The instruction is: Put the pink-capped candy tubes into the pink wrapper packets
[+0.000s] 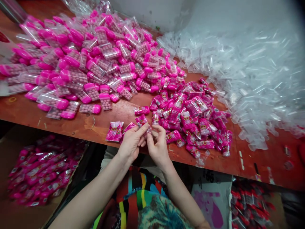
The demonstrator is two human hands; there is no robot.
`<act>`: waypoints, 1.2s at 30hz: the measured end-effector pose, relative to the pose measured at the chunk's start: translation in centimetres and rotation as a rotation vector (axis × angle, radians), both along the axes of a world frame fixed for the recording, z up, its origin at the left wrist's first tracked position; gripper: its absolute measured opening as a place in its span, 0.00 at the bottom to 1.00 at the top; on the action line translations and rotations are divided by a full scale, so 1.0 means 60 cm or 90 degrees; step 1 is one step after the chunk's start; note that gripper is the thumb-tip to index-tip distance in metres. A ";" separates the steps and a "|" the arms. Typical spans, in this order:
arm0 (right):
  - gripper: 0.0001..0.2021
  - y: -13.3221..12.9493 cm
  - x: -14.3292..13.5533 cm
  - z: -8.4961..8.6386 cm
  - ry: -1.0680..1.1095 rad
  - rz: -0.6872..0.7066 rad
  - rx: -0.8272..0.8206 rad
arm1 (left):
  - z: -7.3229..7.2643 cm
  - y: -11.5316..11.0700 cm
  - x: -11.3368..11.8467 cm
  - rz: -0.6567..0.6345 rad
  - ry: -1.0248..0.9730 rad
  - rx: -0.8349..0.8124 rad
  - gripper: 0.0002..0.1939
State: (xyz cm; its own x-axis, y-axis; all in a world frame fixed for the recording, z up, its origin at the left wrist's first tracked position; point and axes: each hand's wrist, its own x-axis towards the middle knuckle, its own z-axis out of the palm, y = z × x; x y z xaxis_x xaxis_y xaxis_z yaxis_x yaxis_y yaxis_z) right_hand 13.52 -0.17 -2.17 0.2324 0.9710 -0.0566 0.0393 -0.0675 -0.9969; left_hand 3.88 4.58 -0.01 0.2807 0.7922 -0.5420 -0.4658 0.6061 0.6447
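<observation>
My left hand (131, 141) and my right hand (158, 144) meet at the table's front edge. Both are closed, thumbs and fingertips pinching a small pink printed packet (141, 120) whose lower end is hidden by the fingers. To the left, a flat pink packet (114, 131) lies at the edge, and another pink packet (129, 127) is partly covered by my left hand. One more packet (141, 110) rests just beyond the fingers. A heap of pink wrapped packets (188, 111) spreads close beside my right hand.
Behind lies a large pile of clear containers with pink caps (95, 60), filled with pink balls. Clear empty containers (250, 76) cover the right of the reddish table (95, 127). Below stand a box of pink packets (45, 175) at left and red-capped items (250, 203) at right.
</observation>
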 end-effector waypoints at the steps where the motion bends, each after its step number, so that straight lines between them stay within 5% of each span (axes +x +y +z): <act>1: 0.14 0.002 -0.001 -0.001 0.060 0.002 -0.011 | 0.000 -0.001 -0.003 -0.013 -0.010 0.001 0.16; 9: 0.15 0.011 0.012 -0.010 0.388 0.062 -0.026 | -0.006 -0.007 -0.035 -0.197 -0.030 0.092 0.16; 17: 0.19 0.009 0.011 -0.027 0.409 0.063 -0.048 | -0.008 -0.010 -0.028 -0.225 0.045 0.149 0.16; 23: 0.19 0.020 0.063 0.043 0.136 -0.049 -0.011 | 0.010 -0.038 -0.002 -0.203 0.036 0.098 0.16; 28: 0.27 0.037 0.136 0.104 -0.067 -0.255 0.106 | 0.021 -0.057 -0.044 -0.212 0.230 0.174 0.07; 30: 0.25 0.037 0.120 0.094 -0.145 -0.222 0.086 | 0.017 -0.055 -0.066 -0.151 0.327 0.222 0.04; 34: 0.10 0.039 0.026 0.035 -0.365 0.080 0.010 | -0.004 -0.050 -0.086 -0.090 0.455 0.303 0.04; 36: 0.09 0.044 -0.013 0.012 -0.475 0.116 -0.063 | -0.015 -0.048 -0.085 -0.100 0.487 0.352 0.06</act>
State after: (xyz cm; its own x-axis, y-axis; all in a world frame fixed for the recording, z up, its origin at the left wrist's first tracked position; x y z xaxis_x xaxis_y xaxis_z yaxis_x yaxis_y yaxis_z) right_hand 12.76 2.49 -1.45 0.0800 0.9961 -0.0371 0.7172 -0.0833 -0.6918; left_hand -1.23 1.67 -0.93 0.1305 0.9744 -0.1833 0.2614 0.1446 0.9543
